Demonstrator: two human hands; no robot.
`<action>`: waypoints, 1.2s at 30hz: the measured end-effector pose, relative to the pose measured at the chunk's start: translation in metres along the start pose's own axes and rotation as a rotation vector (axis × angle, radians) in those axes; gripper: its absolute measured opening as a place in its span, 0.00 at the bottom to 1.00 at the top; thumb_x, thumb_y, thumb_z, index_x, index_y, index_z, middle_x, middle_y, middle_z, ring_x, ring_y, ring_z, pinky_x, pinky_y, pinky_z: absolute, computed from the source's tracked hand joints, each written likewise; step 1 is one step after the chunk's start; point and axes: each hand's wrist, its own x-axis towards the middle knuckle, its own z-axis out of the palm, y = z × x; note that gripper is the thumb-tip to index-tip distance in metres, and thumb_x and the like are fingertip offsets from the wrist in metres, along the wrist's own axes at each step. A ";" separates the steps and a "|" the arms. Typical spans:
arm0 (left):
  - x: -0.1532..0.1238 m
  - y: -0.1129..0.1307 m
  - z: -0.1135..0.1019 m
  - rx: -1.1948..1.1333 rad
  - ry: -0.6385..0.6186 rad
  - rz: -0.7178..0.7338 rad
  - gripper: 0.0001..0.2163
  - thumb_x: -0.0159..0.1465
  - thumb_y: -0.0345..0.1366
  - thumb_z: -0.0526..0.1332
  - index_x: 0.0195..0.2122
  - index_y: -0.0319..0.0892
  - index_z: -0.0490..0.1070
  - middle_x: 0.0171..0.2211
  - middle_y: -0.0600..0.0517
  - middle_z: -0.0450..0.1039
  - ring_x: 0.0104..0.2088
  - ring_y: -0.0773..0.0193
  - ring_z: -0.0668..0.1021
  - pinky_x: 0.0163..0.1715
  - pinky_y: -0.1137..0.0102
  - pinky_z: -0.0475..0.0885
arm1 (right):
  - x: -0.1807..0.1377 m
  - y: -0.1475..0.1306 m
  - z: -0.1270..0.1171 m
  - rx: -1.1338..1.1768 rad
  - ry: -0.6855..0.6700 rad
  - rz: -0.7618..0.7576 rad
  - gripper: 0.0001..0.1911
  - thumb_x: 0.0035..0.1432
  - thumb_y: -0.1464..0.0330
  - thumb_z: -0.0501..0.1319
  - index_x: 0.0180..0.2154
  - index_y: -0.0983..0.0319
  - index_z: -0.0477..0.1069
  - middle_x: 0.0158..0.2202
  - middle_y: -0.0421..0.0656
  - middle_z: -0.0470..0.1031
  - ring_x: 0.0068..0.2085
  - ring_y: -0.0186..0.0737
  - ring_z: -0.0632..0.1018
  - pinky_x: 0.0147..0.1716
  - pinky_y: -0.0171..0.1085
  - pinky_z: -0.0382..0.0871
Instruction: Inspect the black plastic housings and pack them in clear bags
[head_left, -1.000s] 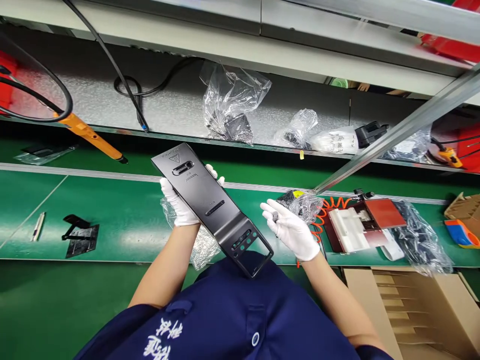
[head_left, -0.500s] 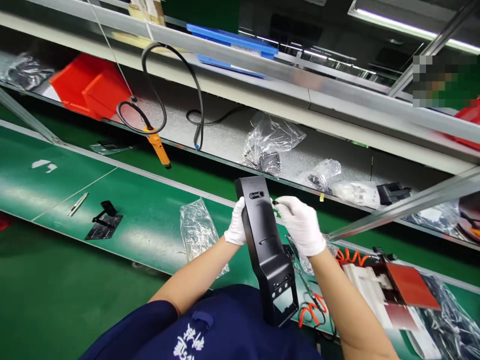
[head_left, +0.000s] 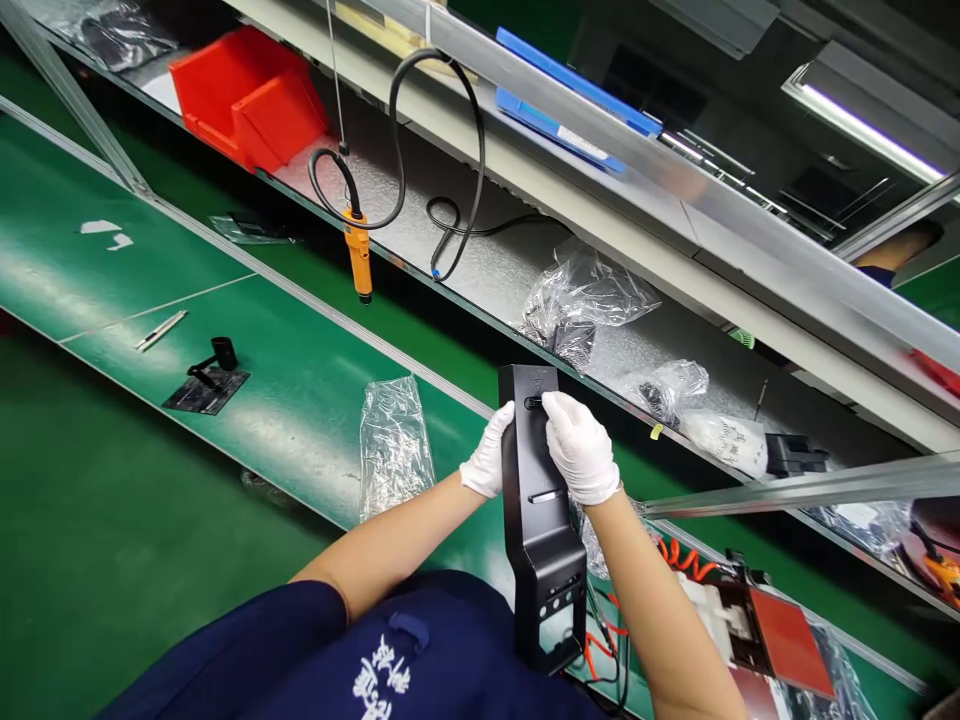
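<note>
A long black plastic housing [head_left: 544,525] stands tilted in front of my body, its lower end near my shirt. My left hand [head_left: 486,452], in a white glove, is closed around its left edge near the top. My right hand [head_left: 579,448], also gloved, is pinched at the oval slot [head_left: 533,403] in the upper face. Its fingertips cover part of the slot and mostly hide the small black part they hold. Further down the housing are a narrow slit and a rectangular window with round holes above it.
An orange electric screwdriver [head_left: 359,262] hangs on a cable ahead. The shelf bears a red bin [head_left: 247,100] and bagged parts [head_left: 574,340]. On the green bench lie a clear plastic bag [head_left: 394,445], a pen-like tool [head_left: 161,330], a black bracket [head_left: 210,380] and a red-topped fixture [head_left: 791,640].
My right hand has moved from beside the housing's right edge onto its upper slot, bringing the small black part there. My left hand keeps its hold. The camera view has tilted.
</note>
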 end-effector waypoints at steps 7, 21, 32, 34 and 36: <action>-0.002 0.004 0.002 -0.036 0.024 -0.037 0.18 0.62 0.49 0.65 0.46 0.40 0.79 0.45 0.46 0.83 0.56 0.47 0.78 0.65 0.55 0.65 | -0.009 -0.017 -0.001 -0.061 -0.019 0.006 0.24 0.60 0.69 0.56 0.57 0.55 0.75 0.59 0.50 0.75 0.57 0.60 0.75 0.59 0.60 0.69; -0.008 0.003 0.003 -0.039 -0.016 -0.083 0.22 0.62 0.50 0.65 0.49 0.38 0.78 0.44 0.44 0.83 0.53 0.47 0.81 0.63 0.56 0.67 | 0.009 -0.031 -0.010 0.314 0.208 0.195 0.13 0.61 0.60 0.62 0.47 0.55 0.76 0.50 0.47 0.76 0.53 0.46 0.75 0.60 0.51 0.68; -0.035 0.005 0.011 0.120 -0.077 0.060 0.16 0.57 0.45 0.71 0.43 0.43 0.82 0.41 0.50 0.85 0.52 0.47 0.81 0.63 0.56 0.68 | 0.022 -0.063 -0.044 0.983 -0.288 0.511 0.17 0.54 0.58 0.71 0.42 0.59 0.73 0.45 0.43 0.82 0.45 0.44 0.81 0.47 0.42 0.75; -0.044 0.007 0.012 0.137 -0.064 0.030 0.14 0.56 0.44 0.72 0.41 0.43 0.82 0.41 0.50 0.85 0.53 0.46 0.80 0.64 0.55 0.68 | 0.018 -0.071 -0.047 1.007 -0.265 0.518 0.18 0.55 0.58 0.71 0.43 0.59 0.73 0.45 0.43 0.82 0.44 0.44 0.81 0.45 0.42 0.76; -0.049 0.008 0.011 0.146 -0.057 -0.001 0.14 0.56 0.43 0.72 0.40 0.42 0.83 0.41 0.49 0.84 0.55 0.45 0.79 0.65 0.54 0.67 | 0.015 -0.077 -0.046 0.987 -0.231 0.533 0.18 0.55 0.57 0.70 0.44 0.58 0.72 0.44 0.43 0.82 0.44 0.44 0.81 0.44 0.42 0.76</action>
